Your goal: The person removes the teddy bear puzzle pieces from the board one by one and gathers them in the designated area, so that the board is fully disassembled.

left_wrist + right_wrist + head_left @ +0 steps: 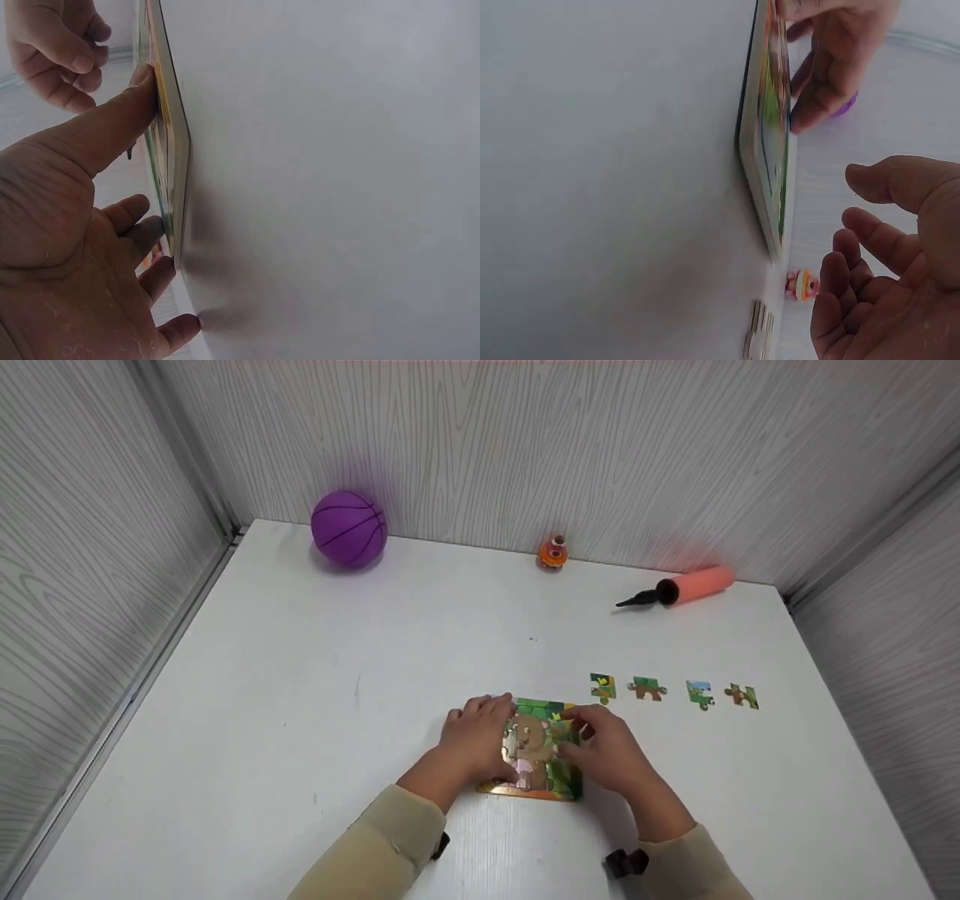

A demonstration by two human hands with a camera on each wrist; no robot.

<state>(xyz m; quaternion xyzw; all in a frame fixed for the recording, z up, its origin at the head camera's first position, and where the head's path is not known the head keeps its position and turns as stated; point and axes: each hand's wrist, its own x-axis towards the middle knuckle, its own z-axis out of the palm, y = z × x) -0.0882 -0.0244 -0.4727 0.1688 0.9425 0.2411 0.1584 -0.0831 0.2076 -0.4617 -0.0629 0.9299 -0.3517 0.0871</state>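
Observation:
A jigsaw puzzle (531,742) with a bear picture lies flat on the white table, set in a thin board (178,142). My left hand (480,739) rests on its left side. The left thumb (124,120) presses the puzzle's face near the lower edge, and the other fingers spread along the far edge, one reaching the table. Over the puzzle's right part hovers my right hand (604,746), its thumb and forefinger apart. No piece shows between those fingers in the right wrist view (885,247). Both hands partly cover the picture.
Several loose jigsaw pieces (648,688) lie in a row to the right, beyond the right hand. Along the back wall are a purple ball (349,529), a small orange toy figure (553,553) and a coral hand pump (701,584) with a black nozzle.

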